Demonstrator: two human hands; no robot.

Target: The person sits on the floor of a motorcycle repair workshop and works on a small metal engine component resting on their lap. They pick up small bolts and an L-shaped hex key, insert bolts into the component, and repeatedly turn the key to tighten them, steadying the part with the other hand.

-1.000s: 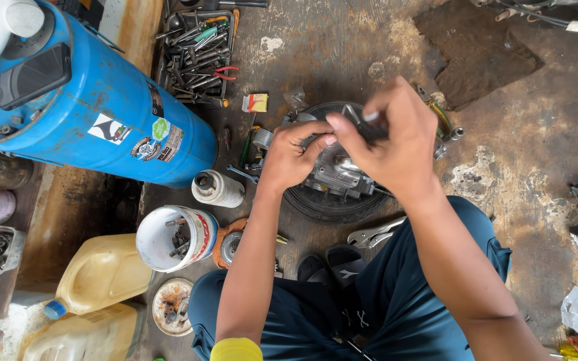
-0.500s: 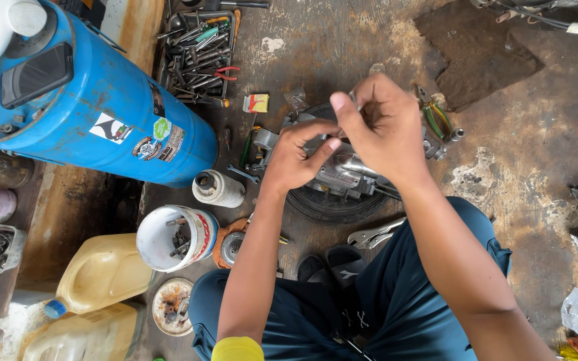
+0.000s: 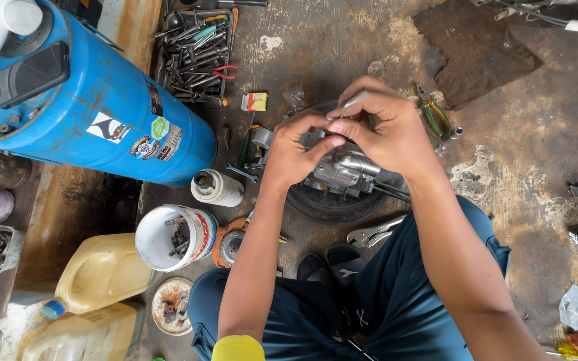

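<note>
Both hands meet over the grey metal engine part (image 3: 342, 172), which sits on a black rubber tyre (image 3: 322, 204) on the stained concrete floor (image 3: 536, 134). From the head view I see my left hand (image 3: 296, 152) curled, its fingertips pinched against the right hand (image 3: 386, 130), which grips a slim silvery rod (image 3: 348, 105) between thumb and fingers. The rod is smooth and pale; I cannot tell its far end.

Left of the hands lies a glossy blue drum (image 3: 102, 113) with stickers. A tray of mixed hand tools (image 3: 199, 57) rests above it. A white tub (image 3: 172, 237) holds small metal pieces, near two yellowed plastic jugs (image 3: 98, 274). Chrome locking pliers (image 3: 376, 234) lie beside the tyre, green-handled pliers (image 3: 433, 117) just beyond the right hand.
</note>
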